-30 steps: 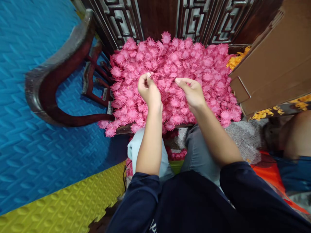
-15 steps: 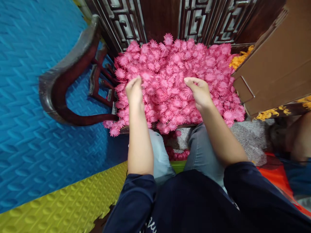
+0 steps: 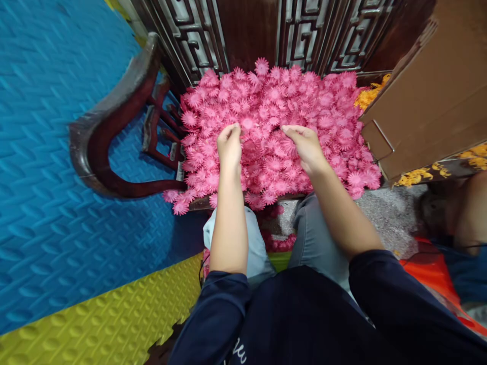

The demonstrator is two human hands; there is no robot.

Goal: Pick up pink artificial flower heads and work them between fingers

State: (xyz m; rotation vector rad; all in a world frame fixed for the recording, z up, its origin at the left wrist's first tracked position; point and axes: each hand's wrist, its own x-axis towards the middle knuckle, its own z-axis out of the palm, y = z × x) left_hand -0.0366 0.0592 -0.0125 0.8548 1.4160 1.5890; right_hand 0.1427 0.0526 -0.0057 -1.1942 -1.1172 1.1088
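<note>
A large heap of pink artificial flowers (image 3: 274,165) covers a dark wooden chair seat in front of me. My left hand (image 3: 230,147) is closed in a pinch over the middle of the heap. At its fingertips shows one pink artificial flower (image 3: 247,123), facing up. My right hand (image 3: 306,147) is closed too, thumb against fingers, a short way to the right. A small dark bit (image 3: 276,129) shows just by its fingertips, too small to name. The two hands are apart, at about the same height.
A curved wooden armrest (image 3: 89,147) borders the heap at left, a carved chair back (image 3: 249,35) behind. At right stand a cardboard box (image 3: 426,96) and yellow flowers (image 3: 413,177). Blue mat (image 3: 34,203) covers the left floor. Part of another person (image 3: 474,213) shows at far right.
My left hand has moved right, with the pink flower at its fingertips. My right hand has shifted slightly left, so the hands are closer together.
</note>
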